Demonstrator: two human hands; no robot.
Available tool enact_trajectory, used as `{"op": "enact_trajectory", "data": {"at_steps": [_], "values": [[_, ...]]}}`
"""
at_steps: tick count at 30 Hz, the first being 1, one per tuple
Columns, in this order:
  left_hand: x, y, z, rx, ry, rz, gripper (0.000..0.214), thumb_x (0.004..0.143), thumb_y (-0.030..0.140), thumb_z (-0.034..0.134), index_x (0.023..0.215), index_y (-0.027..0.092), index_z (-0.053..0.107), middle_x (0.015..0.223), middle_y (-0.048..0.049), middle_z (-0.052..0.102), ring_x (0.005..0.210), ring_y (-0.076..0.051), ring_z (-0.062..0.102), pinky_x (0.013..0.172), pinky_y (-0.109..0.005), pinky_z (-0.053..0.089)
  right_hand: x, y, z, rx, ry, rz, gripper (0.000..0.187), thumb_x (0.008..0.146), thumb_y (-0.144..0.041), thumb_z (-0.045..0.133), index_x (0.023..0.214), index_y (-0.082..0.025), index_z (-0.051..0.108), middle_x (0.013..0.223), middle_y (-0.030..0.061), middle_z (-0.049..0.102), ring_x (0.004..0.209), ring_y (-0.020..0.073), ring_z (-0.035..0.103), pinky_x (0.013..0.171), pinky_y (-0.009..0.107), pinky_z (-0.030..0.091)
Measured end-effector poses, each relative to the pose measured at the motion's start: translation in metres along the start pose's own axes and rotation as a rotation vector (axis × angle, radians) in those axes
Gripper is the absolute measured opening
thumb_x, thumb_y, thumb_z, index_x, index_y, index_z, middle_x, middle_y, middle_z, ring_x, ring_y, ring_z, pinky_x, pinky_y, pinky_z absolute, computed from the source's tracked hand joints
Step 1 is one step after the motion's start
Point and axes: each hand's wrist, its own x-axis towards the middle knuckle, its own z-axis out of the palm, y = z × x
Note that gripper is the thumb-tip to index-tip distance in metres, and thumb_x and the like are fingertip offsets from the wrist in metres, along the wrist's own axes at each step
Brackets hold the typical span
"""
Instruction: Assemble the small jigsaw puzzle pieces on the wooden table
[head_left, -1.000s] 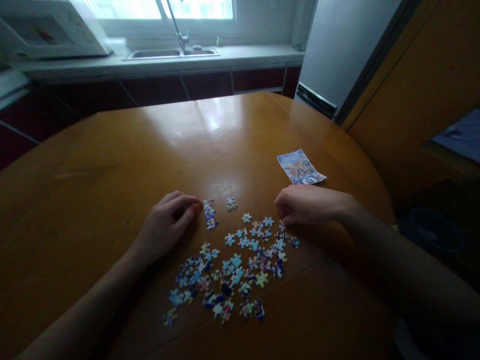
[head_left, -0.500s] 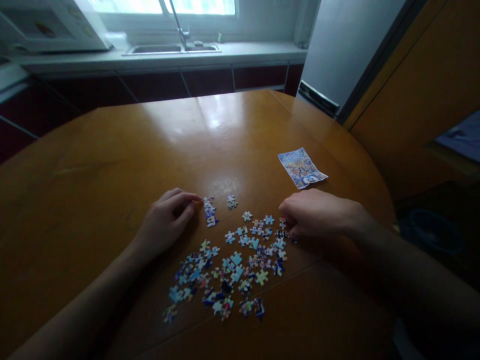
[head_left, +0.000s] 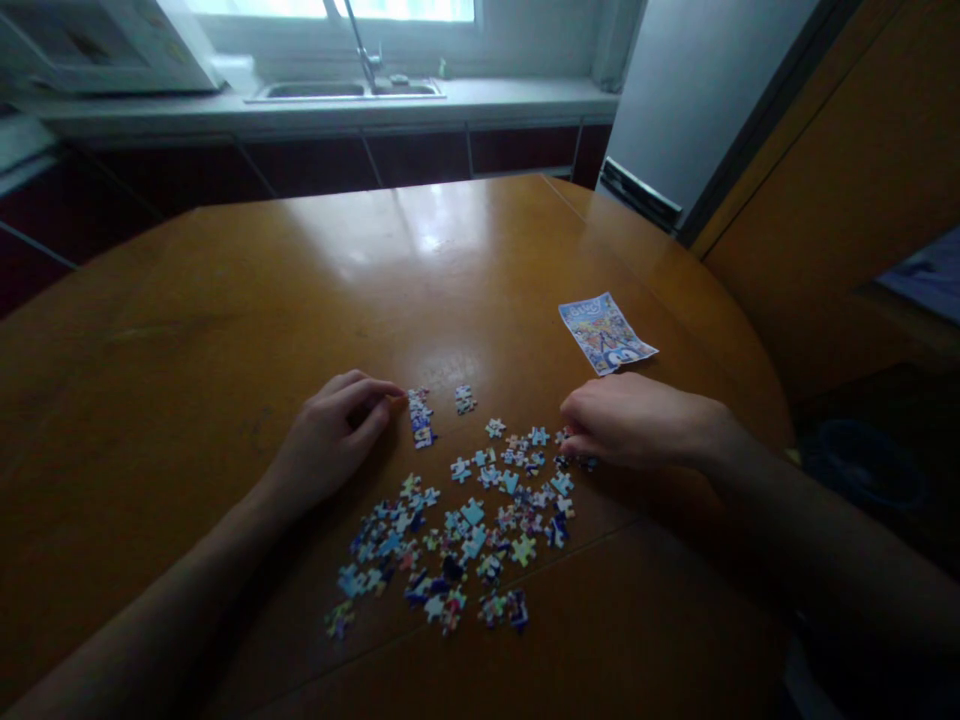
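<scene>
Several loose jigsaw pieces (head_left: 465,530) lie scattered on a round wooden table (head_left: 225,290). My left hand (head_left: 334,435) rests on the table with fingers curled, its fingertips touching a short joined strip of pieces (head_left: 420,415). A small joined pair (head_left: 464,399) sits just right of that strip. My right hand (head_left: 634,420) lies at the right edge of the scatter, fingers bent down and pinching at a piece (head_left: 568,447) there; what the fingertips hold is too small to see.
A printed picture card (head_left: 606,333) lies on the table beyond my right hand. Behind the table run a counter with a sink and tap (head_left: 360,80), a white appliance (head_left: 97,45) at left, and a grey fridge (head_left: 690,100) at right.
My right hand has dropped slightly toward the pieces at the scatter's right edge. The left hand has stayed at the joined strip. The view has tilted a little.
</scene>
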Motion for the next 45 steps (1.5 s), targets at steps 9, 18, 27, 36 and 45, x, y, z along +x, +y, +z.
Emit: {"op": "enact_trajectory", "data": {"at_steps": [9, 18, 27, 36, 45], "values": [[-0.001, -0.001, 0.000, 0.006, 0.015, 0.000, 0.023, 0.095, 0.035, 0.051, 0.099, 0.021, 0.068, 0.096, -0.0050, 0.063, 0.088, -0.020, 0.059, 0.078, -0.034, 0.047, -0.010, -0.015, -0.004, -0.070, 0.067, 0.071, 0.020, 0.087, -0.035, 0.068, 0.088, -0.016, 0.070, 0.091, 0.0110, 0.075, 0.082, 0.0264, 0.071, 0.065, 0.032, 0.047], [0.000, 0.001, -0.001, 0.014, 0.007, -0.013, 0.025, 0.095, 0.037, 0.050, 0.100, 0.021, 0.068, 0.097, -0.0058, 0.064, 0.088, -0.021, 0.059, 0.078, -0.034, 0.047, 0.002, -0.029, 0.003, 0.006, 0.091, -0.130, 0.018, 0.084, -0.035, 0.070, 0.085, -0.018, 0.070, 0.088, 0.0087, 0.075, 0.082, 0.0235, 0.070, 0.068, 0.030, 0.047], [0.000, 0.004, -0.001, 0.015, 0.003, -0.025, 0.024, 0.094, 0.038, 0.051, 0.099, 0.022, 0.068, 0.096, -0.0059, 0.065, 0.089, -0.022, 0.059, 0.080, -0.035, 0.048, -0.005, -0.022, -0.001, 0.017, 0.084, -0.082, 0.008, 0.084, -0.025, 0.067, 0.082, -0.018, 0.070, 0.086, 0.0082, 0.074, 0.082, 0.0225, 0.069, 0.068, 0.030, 0.045], [0.000, 0.005, -0.001, 0.016, 0.015, -0.023, 0.026, 0.094, 0.038, 0.051, 0.097, 0.020, 0.068, 0.095, -0.0062, 0.064, 0.087, -0.021, 0.059, 0.078, -0.034, 0.047, -0.008, -0.022, 0.001, -0.021, 0.056, -0.116, 0.008, 0.083, -0.019, 0.063, 0.077, -0.018, 0.068, 0.080, 0.0072, 0.073, 0.074, 0.0212, 0.068, 0.062, 0.029, 0.042], [0.000, 0.006, -0.001, 0.014, 0.013, -0.026, 0.026, 0.093, 0.038, 0.051, 0.097, 0.019, 0.069, 0.095, -0.0064, 0.065, 0.087, -0.021, 0.060, 0.078, -0.034, 0.048, -0.012, -0.043, 0.002, 0.055, 0.006, -0.208, 0.005, 0.085, -0.020, 0.067, 0.082, -0.018, 0.070, 0.087, 0.0070, 0.075, 0.081, 0.0226, 0.070, 0.071, 0.031, 0.045]]}}
